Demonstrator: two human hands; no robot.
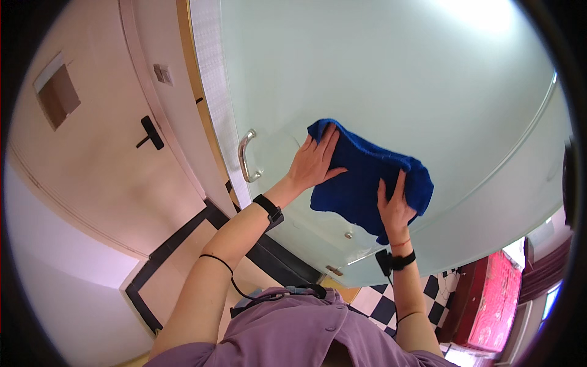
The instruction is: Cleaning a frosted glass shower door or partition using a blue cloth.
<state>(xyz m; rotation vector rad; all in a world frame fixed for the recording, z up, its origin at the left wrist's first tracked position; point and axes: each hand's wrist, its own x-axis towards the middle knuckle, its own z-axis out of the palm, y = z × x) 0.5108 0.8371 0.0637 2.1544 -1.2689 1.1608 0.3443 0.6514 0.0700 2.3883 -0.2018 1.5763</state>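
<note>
A dark blue cloth (355,183) is spread against a frosted glass door (390,91) in front of me. My left hand (316,158) lies over the cloth's upper left part, with its fingers up and thumb pointing right. The cloth's edge folds around those fingertips. Lower on the right, my right hand (396,208) holds the cloth's right side, its fingers partly covered by a fold. A curved metal door handle (246,156) sits on the glass left of my left hand. Both wrists wear black straps.
On the left stands a pale door (91,151) with a black lever handle (150,134). A wall switch (163,74) is beside it. Checkered floor tiles (383,309) lie below right, near a bed with a red cover (497,298). A small metal knob (348,235) sits low on the glass.
</note>
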